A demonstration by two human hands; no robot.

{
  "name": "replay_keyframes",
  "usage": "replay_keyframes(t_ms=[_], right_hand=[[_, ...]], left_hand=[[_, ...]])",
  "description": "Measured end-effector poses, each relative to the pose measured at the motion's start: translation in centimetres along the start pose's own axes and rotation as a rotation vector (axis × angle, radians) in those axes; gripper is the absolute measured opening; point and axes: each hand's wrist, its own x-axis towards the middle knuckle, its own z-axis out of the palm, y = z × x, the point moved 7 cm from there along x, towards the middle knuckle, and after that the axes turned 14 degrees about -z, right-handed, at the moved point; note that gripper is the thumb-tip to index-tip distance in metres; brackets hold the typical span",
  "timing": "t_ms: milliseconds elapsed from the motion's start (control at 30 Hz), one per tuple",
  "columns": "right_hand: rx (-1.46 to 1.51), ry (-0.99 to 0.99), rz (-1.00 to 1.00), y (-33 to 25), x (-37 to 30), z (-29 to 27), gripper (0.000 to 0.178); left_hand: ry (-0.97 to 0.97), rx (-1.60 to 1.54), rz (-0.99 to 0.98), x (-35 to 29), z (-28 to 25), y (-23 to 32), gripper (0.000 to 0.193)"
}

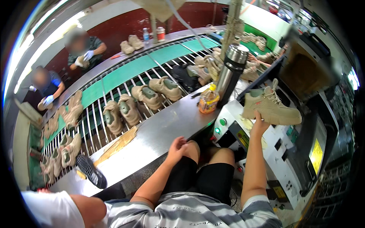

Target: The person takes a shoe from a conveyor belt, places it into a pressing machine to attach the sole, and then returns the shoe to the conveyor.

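Observation:
At the right, my right hand grips a beige lace-up sneaker from beneath its sole, with the toe pointing right. The shoe is raised in front of a white machine. My left hand is by my left knee, at the metal ledge's edge, with its fingers loosely bent and nothing visible in it. Nearest to it on the slatted conveyor are beige sneakers, among them one pair and another pair. A black shoe sole lies on the ledge at the left.
A steel thermos and a drink bottle stand between ledge and machine. A brown strip lies on the ledge. Two gloved co-workers handle shoes across the green belt. A person in a white sleeve is close at my left.

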Motion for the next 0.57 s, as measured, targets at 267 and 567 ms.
replay_keyframes(t_ms=[267, 567], right_hand=[[0.142, -1.375, 0.131, -13.5, -15.4, 17.3, 0.060], [0.202, -1.687, 0.147, -9.3, -20.5, 17.2, 0.048]], left_hand=[[-0.153, -0.766, 0.165, -4.9, -2.8, 13.7, 0.088], [0.999, -0.317, 0.603, -21.9, -27.5, 10.8, 0.076]])
